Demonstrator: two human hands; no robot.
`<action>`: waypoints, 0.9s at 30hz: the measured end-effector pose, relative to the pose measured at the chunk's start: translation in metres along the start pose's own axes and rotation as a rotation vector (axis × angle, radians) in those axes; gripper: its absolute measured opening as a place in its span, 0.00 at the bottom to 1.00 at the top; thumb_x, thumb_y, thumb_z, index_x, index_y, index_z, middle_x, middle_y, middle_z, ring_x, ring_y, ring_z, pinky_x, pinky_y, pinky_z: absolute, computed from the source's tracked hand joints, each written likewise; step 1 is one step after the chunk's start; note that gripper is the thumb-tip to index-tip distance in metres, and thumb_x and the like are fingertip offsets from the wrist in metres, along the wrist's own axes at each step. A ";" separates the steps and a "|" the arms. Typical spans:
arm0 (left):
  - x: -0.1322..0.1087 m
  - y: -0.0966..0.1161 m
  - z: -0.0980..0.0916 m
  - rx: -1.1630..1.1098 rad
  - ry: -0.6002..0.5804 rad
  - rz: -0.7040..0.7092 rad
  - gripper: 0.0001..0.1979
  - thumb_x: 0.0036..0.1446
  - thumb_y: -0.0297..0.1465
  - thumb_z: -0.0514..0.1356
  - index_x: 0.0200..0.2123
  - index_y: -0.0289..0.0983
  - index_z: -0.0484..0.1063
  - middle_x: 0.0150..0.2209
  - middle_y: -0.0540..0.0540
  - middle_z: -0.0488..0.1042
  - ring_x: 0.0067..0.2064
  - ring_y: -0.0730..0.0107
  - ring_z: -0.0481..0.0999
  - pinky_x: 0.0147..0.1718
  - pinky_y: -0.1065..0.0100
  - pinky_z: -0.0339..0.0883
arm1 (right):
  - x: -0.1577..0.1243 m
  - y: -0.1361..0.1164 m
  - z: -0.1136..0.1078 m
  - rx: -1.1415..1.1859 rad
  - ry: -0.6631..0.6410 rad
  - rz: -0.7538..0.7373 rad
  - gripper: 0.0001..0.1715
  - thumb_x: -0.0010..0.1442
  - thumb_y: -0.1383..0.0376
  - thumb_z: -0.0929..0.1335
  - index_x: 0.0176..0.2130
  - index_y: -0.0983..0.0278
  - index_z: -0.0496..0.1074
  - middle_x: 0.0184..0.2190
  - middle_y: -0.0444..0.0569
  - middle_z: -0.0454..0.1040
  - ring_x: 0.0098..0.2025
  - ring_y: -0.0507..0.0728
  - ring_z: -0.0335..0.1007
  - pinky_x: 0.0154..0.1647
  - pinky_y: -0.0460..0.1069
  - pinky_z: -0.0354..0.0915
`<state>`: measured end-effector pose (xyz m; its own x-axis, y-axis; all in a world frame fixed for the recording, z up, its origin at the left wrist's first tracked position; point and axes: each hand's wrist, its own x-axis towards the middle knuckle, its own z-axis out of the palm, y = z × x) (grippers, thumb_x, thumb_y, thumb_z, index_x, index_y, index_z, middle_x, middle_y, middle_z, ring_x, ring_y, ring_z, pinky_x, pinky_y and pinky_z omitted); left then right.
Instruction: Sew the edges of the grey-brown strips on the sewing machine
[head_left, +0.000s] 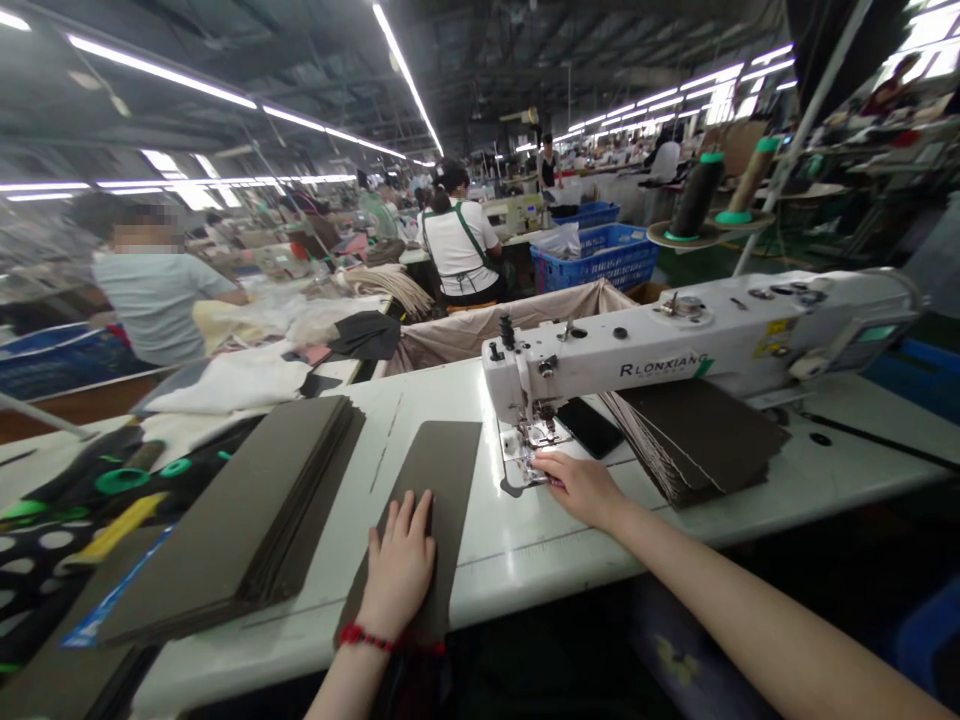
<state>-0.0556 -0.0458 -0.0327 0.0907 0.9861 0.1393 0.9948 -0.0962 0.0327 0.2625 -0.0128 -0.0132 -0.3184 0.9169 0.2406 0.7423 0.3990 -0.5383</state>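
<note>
My left hand (401,560) lies flat, fingers stretched out, on a long dark olive fabric strip (442,470) on the white table (525,550). My right hand (581,485) rests by the needle plate (529,450) of the white sewing machine (675,350); its fingertips point at the presser foot and are partly hidden. A thick stack of the same dark pieces (247,510) lies to the left of the strip. Another fanned stack (697,435) sits under the machine arm to the right.
A black phone (589,425) lies behind the needle. Thread cones (697,195) stand above the machine. Blue crates (600,255) and a cloth-lined bin (480,330) sit behind the table. Other workers sit at benches to the left and straight ahead. Green spools (124,480) lie at far left.
</note>
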 end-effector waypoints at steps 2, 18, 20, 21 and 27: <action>-0.029 -0.021 -0.004 -0.106 -0.056 0.133 0.33 0.57 0.18 0.45 0.66 0.42 0.53 0.67 0.43 0.52 0.68 0.56 0.50 0.62 0.43 0.48 | -0.004 -0.002 -0.007 0.057 0.020 0.017 0.20 0.60 0.67 0.65 0.51 0.55 0.71 0.53 0.44 0.73 0.50 0.58 0.71 0.49 0.51 0.65; -0.075 0.021 -0.019 0.053 -0.018 0.354 0.40 0.56 0.22 0.52 0.69 0.44 0.39 0.67 0.38 0.51 0.67 0.39 0.47 0.57 0.34 0.53 | -0.160 -0.029 -0.022 0.535 0.035 0.386 0.16 0.68 0.57 0.60 0.41 0.61 0.73 0.38 0.49 0.77 0.42 0.57 0.73 0.44 0.48 0.65; -0.075 0.015 -0.025 0.043 -0.012 0.384 0.42 0.54 0.16 0.45 0.69 0.43 0.35 0.65 0.39 0.58 0.64 0.47 0.59 0.54 0.45 0.64 | -0.165 -0.029 -0.023 0.546 0.013 0.393 0.15 0.68 0.57 0.60 0.40 0.61 0.73 0.38 0.48 0.77 0.42 0.57 0.73 0.43 0.48 0.65; -0.073 0.010 -0.029 0.015 -0.023 0.418 0.42 0.53 0.15 0.44 0.70 0.43 0.35 0.64 0.40 0.60 0.62 0.53 0.64 0.53 0.51 0.67 | -0.167 -0.028 -0.023 0.550 0.008 0.396 0.15 0.68 0.57 0.60 0.40 0.61 0.72 0.39 0.48 0.77 0.42 0.57 0.73 0.43 0.48 0.66; -0.063 0.015 -0.043 -0.018 -0.137 0.754 0.38 0.57 0.17 0.46 0.68 0.46 0.44 0.67 0.51 0.52 0.66 0.63 0.55 0.63 0.55 0.54 | -0.173 -0.019 -0.022 0.543 0.077 0.430 0.17 0.68 0.56 0.60 0.43 0.62 0.73 0.41 0.51 0.76 0.44 0.57 0.72 0.47 0.50 0.66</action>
<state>-0.0487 -0.1155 0.0019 0.7506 0.6607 0.0064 0.6608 -0.7506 -0.0066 0.3164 -0.1792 -0.0266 -0.0046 0.9992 -0.0388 0.3868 -0.0340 -0.9215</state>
